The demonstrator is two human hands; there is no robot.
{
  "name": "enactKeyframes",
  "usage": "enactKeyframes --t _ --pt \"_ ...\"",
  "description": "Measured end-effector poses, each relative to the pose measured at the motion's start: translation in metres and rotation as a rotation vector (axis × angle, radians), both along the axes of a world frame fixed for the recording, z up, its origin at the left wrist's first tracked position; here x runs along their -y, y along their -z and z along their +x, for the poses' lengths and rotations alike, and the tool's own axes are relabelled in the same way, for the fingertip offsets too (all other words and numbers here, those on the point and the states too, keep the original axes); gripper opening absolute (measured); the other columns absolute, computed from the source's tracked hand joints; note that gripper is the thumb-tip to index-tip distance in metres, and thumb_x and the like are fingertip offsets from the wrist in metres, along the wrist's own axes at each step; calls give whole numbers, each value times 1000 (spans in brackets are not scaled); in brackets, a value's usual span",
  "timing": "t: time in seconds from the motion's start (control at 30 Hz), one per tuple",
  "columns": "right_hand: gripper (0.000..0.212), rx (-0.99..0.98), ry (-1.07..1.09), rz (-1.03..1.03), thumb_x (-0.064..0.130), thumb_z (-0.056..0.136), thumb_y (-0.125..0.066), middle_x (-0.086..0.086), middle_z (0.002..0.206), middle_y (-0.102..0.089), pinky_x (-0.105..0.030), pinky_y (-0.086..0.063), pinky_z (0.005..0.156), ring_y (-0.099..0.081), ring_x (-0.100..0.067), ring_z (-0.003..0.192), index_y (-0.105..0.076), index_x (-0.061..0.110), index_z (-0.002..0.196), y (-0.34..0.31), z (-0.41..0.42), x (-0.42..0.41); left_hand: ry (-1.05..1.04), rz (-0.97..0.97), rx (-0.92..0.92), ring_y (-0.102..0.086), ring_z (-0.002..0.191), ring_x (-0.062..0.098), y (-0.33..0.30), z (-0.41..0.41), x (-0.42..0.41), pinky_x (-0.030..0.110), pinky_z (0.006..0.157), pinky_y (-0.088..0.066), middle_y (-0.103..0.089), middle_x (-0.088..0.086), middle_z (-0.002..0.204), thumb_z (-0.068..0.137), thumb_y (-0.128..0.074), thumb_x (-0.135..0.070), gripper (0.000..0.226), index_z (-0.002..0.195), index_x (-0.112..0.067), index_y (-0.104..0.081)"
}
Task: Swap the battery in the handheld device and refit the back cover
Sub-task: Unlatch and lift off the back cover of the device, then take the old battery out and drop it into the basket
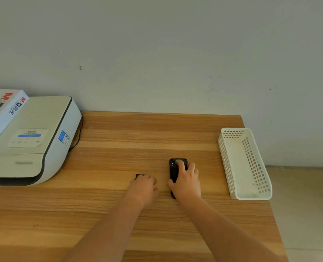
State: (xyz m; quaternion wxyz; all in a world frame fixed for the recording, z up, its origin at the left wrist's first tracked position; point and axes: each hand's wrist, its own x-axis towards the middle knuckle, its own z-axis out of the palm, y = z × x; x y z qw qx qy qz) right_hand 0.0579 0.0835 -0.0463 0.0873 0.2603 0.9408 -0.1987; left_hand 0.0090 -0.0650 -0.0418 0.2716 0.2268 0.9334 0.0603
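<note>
A black handheld device (174, 167) lies on the wooden table (119, 140), its long axis pointing away from me. My right hand (187, 181) lies over the device, thumb on its left side and fingers on its right, covering the lower half. A yellowish patch shows at the device's far end. My left hand (144, 186) rests on a small black part (139, 175), only a corner of which shows past the fingers. I cannot tell whether this part is the battery or the back cover.
A white printer (34, 140) with a paper ream box (1, 110) on top fills the table's left side, its black cable trailing behind. A white perforated plastic basket (249, 195) stands near the right edge. A grey wall runs along the table's back edge.
</note>
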Motion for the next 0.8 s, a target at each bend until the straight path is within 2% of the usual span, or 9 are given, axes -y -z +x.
enactKeyframes --t 0.23,0.37,0.47,0.57,0.8 --pt "68 13 37 -108 45 77 -63 -7 121 -35 -36 -52 76 -41 -25 107 -33 24 134 -16 -5 -15 -30 24 15 -47 119 18 -4 -3 -8 35 102 -38 -55 -3 127 96 -43 -39 39 130 -22 -54" --pt "73 99 37 -161 48 78 -65 -9 130 -35 -37 -49 84 -40 -28 117 -32 23 139 -19 -2 -30 -39 2 31 -47 118 16 -2 -3 -15 36 102 -39 -56 -4 128 95 -43 -40 40 130 -24 -54" --pt "71 122 51 -165 47 78 -66 -9 131 -35 -39 -50 88 -40 -28 118 -35 24 138 -20 2 -47 -32 -7 54 -47 116 15 -2 -2 -19 36 100 -39 -55 -5 126 95 -42 -45 41 128 -24 -55" --pt "64 143 82 -146 45 78 -66 -9 129 -36 -38 -49 85 -40 -28 117 -39 22 132 -23 4 -69 -31 -16 50 -48 110 13 -3 -1 -22 34 97 -41 -56 -5 121 95 -41 -49 41 125 -25 -56" --pt "65 172 89 -83 45 80 -63 -12 131 -34 -41 -49 89 -41 -32 117 -37 20 133 -17 13 -98 -59 -13 41 -50 109 13 1 0 -32 35 97 -43 -57 -6 121 94 -44 -51 42 123 -25 -58"
